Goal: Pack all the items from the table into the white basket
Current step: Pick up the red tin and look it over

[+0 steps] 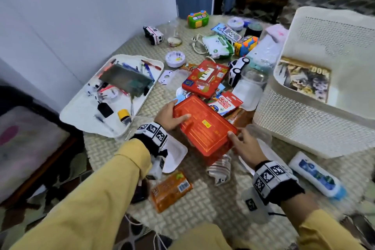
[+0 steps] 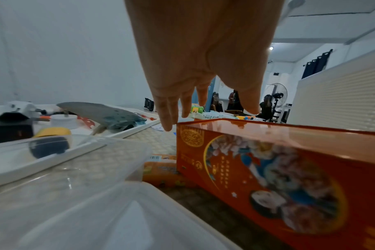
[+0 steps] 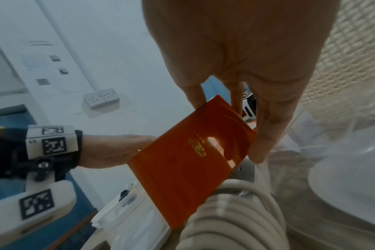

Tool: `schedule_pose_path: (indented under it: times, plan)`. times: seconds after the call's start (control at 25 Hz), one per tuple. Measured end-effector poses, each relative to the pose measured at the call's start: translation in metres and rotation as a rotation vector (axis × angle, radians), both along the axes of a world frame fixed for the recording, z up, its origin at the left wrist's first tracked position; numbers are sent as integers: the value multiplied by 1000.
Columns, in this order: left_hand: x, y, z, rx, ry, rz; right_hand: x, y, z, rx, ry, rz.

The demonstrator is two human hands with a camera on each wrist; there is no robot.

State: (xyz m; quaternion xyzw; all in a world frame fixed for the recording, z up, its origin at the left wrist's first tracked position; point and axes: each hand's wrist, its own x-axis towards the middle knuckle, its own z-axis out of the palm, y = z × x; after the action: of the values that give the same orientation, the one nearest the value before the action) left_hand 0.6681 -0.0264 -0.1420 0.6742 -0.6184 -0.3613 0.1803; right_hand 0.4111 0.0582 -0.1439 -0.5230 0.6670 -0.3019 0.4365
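Note:
An orange-red tin box (image 1: 205, 126) is tilted above the clutter in the middle of the woven table mat, held between both hands. My left hand (image 1: 171, 114) grips its left end, thumb on the lid and fingers over the far edge; the left wrist view shows those fingers (image 2: 167, 115) hanging at the box (image 2: 268, 169) corner. My right hand (image 1: 245, 144) holds the near right corner, thumb on the lid. In the right wrist view its fingers (image 3: 265, 135) lie along the box (image 3: 188, 162) edge. The white basket (image 1: 304, 128) stands to the right, with a picture book (image 1: 304, 79) inside.
A white tray (image 1: 81, 111) of pens and small parts lies on the left. Beyond the box lie a red piano tin (image 1: 205, 78) and a colour pencil pack (image 1: 225, 103). An orange packet (image 1: 170, 191), a coiled white cable (image 1: 220, 170) and a white-blue pack (image 1: 316, 174) lie nearer. Toys crowd the far side.

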Motion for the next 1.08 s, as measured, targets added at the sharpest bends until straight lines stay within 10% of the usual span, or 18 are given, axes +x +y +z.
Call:
schedule_pose_path:
  times: [0.48, 1.08]
  plan:
    - [8, 11, 15, -119, 38, -18, 6, 8, 4, -155, -299, -262]
    - [-73, 174, 53, -235, 642, 324, -69, 101, 53, -386, -289, -139]
